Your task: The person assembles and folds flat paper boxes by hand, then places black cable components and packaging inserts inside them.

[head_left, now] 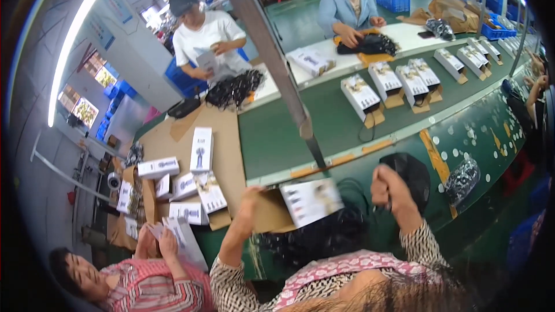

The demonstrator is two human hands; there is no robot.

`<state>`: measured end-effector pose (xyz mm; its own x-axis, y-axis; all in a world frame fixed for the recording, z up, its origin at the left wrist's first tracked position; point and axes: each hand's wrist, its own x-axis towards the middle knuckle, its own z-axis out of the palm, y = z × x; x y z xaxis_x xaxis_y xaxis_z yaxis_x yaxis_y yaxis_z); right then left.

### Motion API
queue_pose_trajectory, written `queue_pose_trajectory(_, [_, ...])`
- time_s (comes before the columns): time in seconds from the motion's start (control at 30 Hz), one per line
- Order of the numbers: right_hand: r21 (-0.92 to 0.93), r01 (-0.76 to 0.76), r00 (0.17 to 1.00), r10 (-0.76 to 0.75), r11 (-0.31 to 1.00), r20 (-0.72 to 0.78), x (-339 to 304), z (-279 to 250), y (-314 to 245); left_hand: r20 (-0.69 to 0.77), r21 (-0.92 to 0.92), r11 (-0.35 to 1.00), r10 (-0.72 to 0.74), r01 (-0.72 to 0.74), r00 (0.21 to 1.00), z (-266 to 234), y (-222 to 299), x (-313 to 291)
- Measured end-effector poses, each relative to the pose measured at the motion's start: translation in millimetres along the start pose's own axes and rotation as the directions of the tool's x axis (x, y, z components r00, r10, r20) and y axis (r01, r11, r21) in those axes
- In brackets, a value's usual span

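Observation:
At the near edge of the green conveyor lies a white printed carton (315, 201), tilted, its brown inside facing left. My left hand (250, 201) grips the brown flap at its open end. My right hand (383, 186) is raised to the right of the carton, fingers curled into a fist; what it holds, if anything, is hidden. Beneath the carton sits a heap of black cables (324, 234), some in shiny plastic. A dark cable loop (352, 188) shows between carton and right hand. Behind my right wrist rests a black rounded item (413, 176).
Several cartons (361, 95) stand on the green belt (277, 138). A metal post (277, 75) slants across it. White boxes (201, 150) lie on cardboard at left, beside a co-worker folding a carton (184, 240). Two co-workers stand across the line. A plastic-wrapped bundle (462, 180) lies at right.

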<state>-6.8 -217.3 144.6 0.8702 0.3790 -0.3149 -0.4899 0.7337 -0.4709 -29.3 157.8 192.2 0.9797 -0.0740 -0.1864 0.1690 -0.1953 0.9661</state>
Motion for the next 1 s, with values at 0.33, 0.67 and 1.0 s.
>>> queue_pose_trajectory(0.33, [-0.391,0.679,0.734,-0.570,0.621,0.369,-28.5,122.1,-5.9,0.400,-0.268,0.893,-0.237,0.360,0.885,146.1,43.2,15.0])
queue_pose_trajectory(0.67, [-0.819,0.563,0.582,-0.648,-0.115,0.491,-51.0,59.2,-29.5,0.305,-0.422,0.875,-0.111,0.239,0.946,149.2,11.2,31.3])
queue_pose_trajectory(1.0, [-0.991,-0.096,0.969,-0.217,0.095,-0.115,-29.1,-136.8,62.1,0.268,-0.347,0.855,-0.305,0.387,0.914,183.6,-22.9,48.7])
